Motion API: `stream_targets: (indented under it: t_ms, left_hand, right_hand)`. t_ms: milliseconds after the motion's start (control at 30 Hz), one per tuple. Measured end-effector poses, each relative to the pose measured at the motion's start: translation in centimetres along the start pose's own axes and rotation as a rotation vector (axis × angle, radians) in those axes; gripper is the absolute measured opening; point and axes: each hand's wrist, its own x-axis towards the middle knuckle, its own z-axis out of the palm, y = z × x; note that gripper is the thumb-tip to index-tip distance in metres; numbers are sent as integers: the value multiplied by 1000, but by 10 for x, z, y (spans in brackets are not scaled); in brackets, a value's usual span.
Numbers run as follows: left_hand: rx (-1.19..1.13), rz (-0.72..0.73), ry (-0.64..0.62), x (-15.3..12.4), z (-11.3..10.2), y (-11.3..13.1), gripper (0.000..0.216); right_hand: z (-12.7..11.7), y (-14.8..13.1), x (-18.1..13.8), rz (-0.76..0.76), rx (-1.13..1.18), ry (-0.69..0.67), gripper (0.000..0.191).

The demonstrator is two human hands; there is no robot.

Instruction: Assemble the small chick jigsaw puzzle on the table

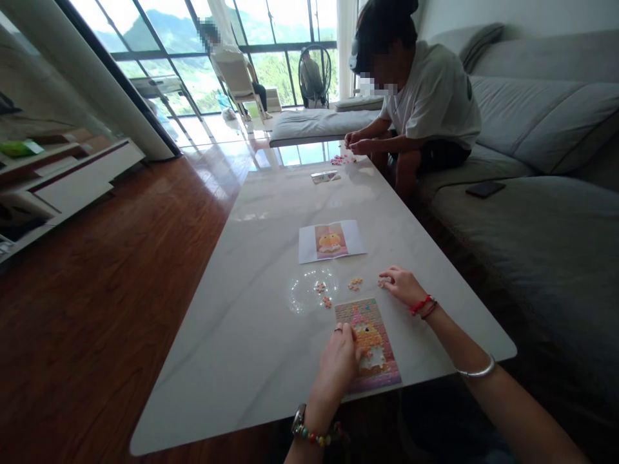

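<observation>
A small, partly assembled jigsaw puzzle (371, 335) with an orange figure on pink lies near the front edge of the white marble table (251, 309). My left hand (338, 364) rests on its left side, fingers curled against the pieces. My right hand (401, 283) lies further right, fingertips pinched on a loose puzzle piece (383, 281). A few loose pieces (355, 283) lie just beyond the puzzle. A reference picture sheet (331, 241) lies further up the table.
Another person (420, 96) sits on the grey sofa (541, 212) at the table's far end, hands over their own pieces (342, 158). A phone (485, 189) lies on the sofa. Wooden floor (106, 277) stretches to the left, windows behind.
</observation>
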Motion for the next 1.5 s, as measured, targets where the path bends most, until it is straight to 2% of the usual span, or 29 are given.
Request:
stream_targets:
  t_ms: [100, 167, 267, 367, 433, 500, 533, 600, 767, 900, 1100, 1233, 1300, 1400, 1500]
  left_hand:
    - [-216, 0, 1, 14, -16, -5, 13]
    - [-302, -8, 87, 28, -33, -8, 17]
    - [-337, -24, 250, 51, -59, -10, 17]
    - [-322, -36, 272, 67, -75, -10, 16]
    - [-297, -38, 255, 69, -77, -9, 16]
    - [-261, -15, 254, 63, -71, -7, 18]
    - [-243, 7, 257, 58, -66, -7, 18]
    - [-213, 63, 249, 44, -53, -6, 19]
    - [-160, 145, 211, 11, -14, -7, 14]
    - [-51, 155, 226, 1, 2, -8, 21]
    - [9, 156, 200, -1, 1, -8, 27]
    - [-37, 147, 214, 0, 0, -9, 31]
    - [-46, 140, 221, 0, 0, -8, 31]
    - [-46, 137, 225, 1, 1, -8, 28]
    - [-47, 142, 231, 2, 1, -9, 26]
  right_hand:
    - [12, -10, 19, -128, -21, -74, 23]
    - [20, -19, 32, -203, -71, -131, 21]
    - [27, -28, 46, -248, -138, -193, 10]
    - [23, -30, 49, -249, -156, -211, 6]
    - [15, -30, 39, -237, -157, -221, 8]
    - [6, -32, 20, -236, -134, -220, 11]
    - [2, -34, 9, -266, -107, -190, 12]
    - [-2, -39, -17, -337, -58, -212, 11]
    - [9, -55, -60, -286, -121, -292, 9]
    - [18, -61, -63, -248, -188, -265, 14]
    - [16, -63, -59, -209, -94, -257, 12]
    - [15, -62, -59, -115, 128, -203, 6]
    - [15, -62, -58, -37, 272, -190, 11]
    - [15, -63, -57, 56, 463, -233, 23]
    - [15, -65, -58, 167, 576, -290, 20]
